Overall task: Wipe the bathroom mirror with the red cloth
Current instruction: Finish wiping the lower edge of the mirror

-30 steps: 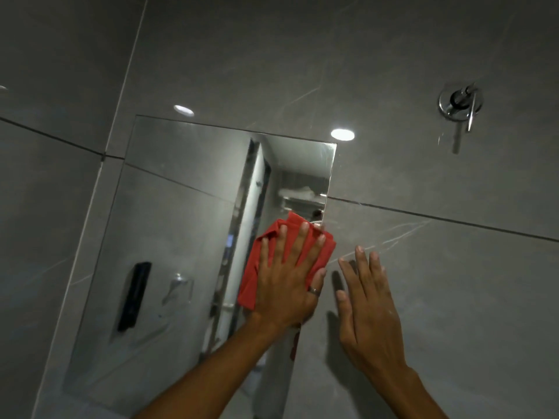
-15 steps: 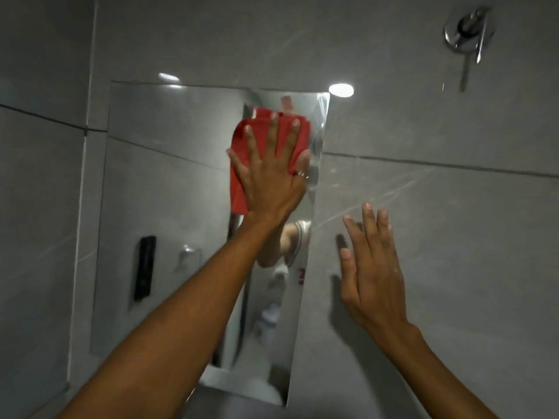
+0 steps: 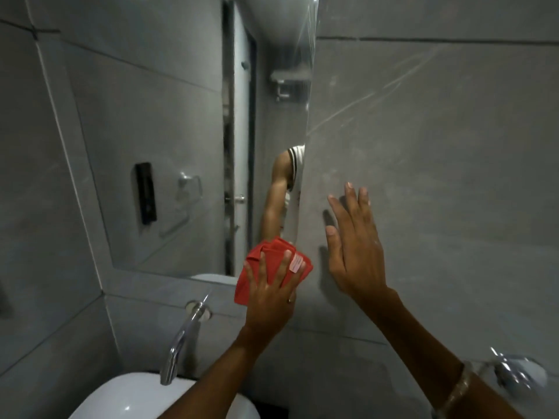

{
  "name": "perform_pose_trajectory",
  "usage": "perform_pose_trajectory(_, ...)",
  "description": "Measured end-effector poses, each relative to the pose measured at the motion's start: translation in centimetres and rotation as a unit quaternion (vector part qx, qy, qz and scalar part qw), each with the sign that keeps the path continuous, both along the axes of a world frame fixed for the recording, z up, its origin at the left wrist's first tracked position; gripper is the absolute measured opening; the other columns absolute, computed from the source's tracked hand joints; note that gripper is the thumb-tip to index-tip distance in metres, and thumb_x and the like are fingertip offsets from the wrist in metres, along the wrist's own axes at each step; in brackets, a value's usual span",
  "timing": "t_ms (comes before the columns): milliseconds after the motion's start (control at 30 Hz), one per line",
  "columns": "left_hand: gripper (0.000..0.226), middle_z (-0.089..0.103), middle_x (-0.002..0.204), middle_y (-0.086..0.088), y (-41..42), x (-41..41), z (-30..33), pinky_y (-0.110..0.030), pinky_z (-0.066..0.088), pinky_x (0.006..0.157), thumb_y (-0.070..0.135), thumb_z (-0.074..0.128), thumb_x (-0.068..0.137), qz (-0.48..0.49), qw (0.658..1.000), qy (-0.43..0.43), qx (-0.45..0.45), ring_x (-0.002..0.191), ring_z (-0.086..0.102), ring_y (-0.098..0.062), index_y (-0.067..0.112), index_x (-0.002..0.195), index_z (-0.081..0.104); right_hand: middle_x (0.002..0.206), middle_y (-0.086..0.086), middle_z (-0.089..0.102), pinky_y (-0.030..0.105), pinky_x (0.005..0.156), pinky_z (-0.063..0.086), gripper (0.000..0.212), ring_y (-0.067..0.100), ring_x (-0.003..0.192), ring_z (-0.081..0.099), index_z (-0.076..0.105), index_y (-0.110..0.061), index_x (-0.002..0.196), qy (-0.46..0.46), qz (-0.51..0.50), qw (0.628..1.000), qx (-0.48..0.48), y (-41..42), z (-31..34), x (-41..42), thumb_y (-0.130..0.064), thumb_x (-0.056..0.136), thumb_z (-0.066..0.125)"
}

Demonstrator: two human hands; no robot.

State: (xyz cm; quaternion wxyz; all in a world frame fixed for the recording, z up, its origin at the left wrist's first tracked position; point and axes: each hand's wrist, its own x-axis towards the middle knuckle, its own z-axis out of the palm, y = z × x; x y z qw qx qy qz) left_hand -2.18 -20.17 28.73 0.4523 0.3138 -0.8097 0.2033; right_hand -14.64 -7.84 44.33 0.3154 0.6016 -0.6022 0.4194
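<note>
The bathroom mirror [image 3: 169,140] hangs on the grey tiled wall and fills the upper left of the head view. A folded red cloth [image 3: 272,261] with a small pale label lies flat against the mirror's bottom right corner. My left hand [image 3: 270,300] presses on the cloth with fingers spread. My right hand [image 3: 355,246] rests flat on the bare wall tile just right of the mirror's edge, fingers apart and holding nothing. My arm is reflected in the mirror above the cloth.
A chrome wall tap [image 3: 181,337] sticks out below the mirror over a white basin [image 3: 127,397]. A second chrome fitting [image 3: 514,373] is on the wall at lower right. The mirror reflects a door, a black wall unit and a towel ring.
My left hand has slid the red cloth down the mirror's right side from the top corner to the bottom corner. The view has dropped with it; the right hand stays on the wall.
</note>
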Motion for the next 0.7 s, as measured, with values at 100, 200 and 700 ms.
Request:
perform_pose_trajectory(100,0.075,0.033,0.167,-0.011,2.6,1.1,-3.6,-0.074,0.049,0.1,0.0,0.071,0.079,-0.016,0.994,-0.048,0.098,0.139,0.044,-0.06,0.023,0.149,0.056,0.17,0.005,0.016,0.046,0.129,0.017,0.054,0.008,0.16,-0.008,0.037,-0.014,0.157,-0.024,0.012,1.0,0.009,0.8,-2.4,0.5,-0.033,0.106,0.032)
perform_pose_trajectory(200,0.091,0.031,0.165,-0.013,5.4,2.6,-7.5,-0.058,0.057,0.099,-0.022,0.063,0.072,-0.103,0.966,-0.015,0.237,0.142,0.04,-0.057,0.018,0.152,0.049,0.168,0.005,0.018,0.043,0.128,0.018,0.055,0.01,0.159,-0.004,0.043,-0.01,0.154,-0.06,0.023,0.997,0.035,1.9,-5.2,1.0,-0.033,0.105,0.032)
perform_pose_trajectory(700,0.046,0.072,0.127,-0.024,15.9,2.0,-12.2,-0.043,0.059,0.101,0.028,0.057,0.094,-0.19,0.242,0.523,0.795,0.119,0.07,-0.037,0.0,0.128,0.07,0.135,0.016,0.069,0.046,0.114,0.045,0.056,0.031,0.123,0.064,0.065,-0.01,0.137,-0.872,0.185,0.337,0.304,10.6,-29.4,2.1,-0.052,0.103,0.05)
